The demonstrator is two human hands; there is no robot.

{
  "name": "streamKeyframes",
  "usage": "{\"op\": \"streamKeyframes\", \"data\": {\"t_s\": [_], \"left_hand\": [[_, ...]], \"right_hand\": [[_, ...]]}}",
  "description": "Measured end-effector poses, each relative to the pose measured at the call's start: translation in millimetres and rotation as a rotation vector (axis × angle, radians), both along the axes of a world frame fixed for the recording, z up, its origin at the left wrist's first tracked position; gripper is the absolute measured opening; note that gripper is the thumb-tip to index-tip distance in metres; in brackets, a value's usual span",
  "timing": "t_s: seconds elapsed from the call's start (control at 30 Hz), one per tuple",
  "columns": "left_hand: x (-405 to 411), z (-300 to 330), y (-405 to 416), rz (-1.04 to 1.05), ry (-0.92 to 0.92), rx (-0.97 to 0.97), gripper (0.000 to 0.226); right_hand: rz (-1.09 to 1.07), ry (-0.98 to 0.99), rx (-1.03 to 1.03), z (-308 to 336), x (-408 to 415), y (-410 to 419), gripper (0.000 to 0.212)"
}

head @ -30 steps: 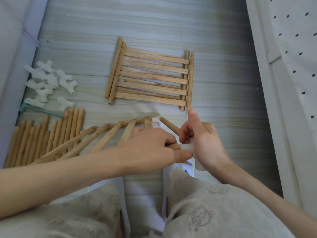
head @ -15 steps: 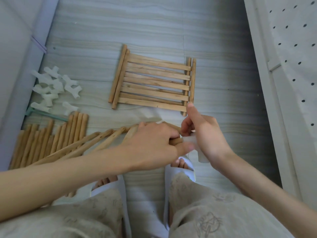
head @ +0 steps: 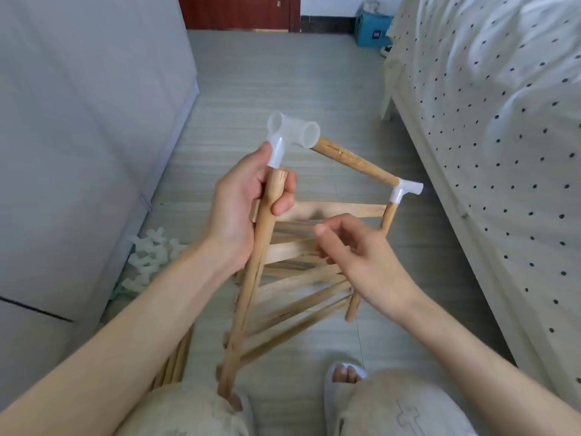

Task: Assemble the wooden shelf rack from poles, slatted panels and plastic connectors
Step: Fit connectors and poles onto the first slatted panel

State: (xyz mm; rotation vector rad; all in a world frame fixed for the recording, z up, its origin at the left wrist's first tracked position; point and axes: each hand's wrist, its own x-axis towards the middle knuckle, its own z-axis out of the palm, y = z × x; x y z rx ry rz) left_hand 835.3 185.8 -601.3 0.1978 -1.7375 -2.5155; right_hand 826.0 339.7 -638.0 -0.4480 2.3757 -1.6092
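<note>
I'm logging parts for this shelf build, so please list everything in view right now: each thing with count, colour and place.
Translucent white plastic corner connectors: two fitted, on the raised frame's top corners.
Round light-brown wooden poles: three in the frame, one across the top, two as sides.
Light-brown wooden slatted panel: one, between the side poles.
Loose white plastic connectors: a pile, on the floor at left.
Spare wooden poles: several, floor, lower left.
White polka-dot bedding: right.
Blue box: far floor.
White slipper: one, bottom.
Left hand: grips the left side pole.
Right hand: over the slats, holding nothing.
</note>
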Motion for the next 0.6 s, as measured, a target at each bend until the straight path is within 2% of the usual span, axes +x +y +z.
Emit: {"op": "streamKeyframes", "data": {"t_s": [0.07, 0.13, 0.2, 0.3, 0.4, 0.5, 0.6], "left_hand": [[2, 19, 6, 0.044, 0.026, 0.056, 0.042], [3, 37, 9, 0.102, 0.050, 0.132, 0.044], [5, 54, 9, 0.187, 0.132, 0.194, 0.042], [7, 73, 8, 0.279, 0.303, 0.187, 0.033], [8, 89, 6, 0.233, 0.284, 0.122, 0.029], [7, 94, -4, 0.179, 0.178, -0.075, 0.024], [11, 91, -18, 0.154, 0.107, -0.212, 0.032]], "right_hand": [[0.095, 0.072, 0.024, 19, 9, -16, 0.024], [0.101, 0.168, 0.046, 35, 14, -28, 0.028], [0.107, 0.288, 0.034, 50, 20, -35, 0.020], [0.143, 0.379, -0.028, 68, 25, -39, 0.010], [0.124, 0.335, -0.062, 79, 24, -43, 0.009], [0.000, 0.173, -0.173, 85, 17, -45, 0.017], [-0.131, 0.272, -0.024, 85, 3, -39, 0.038]]}}
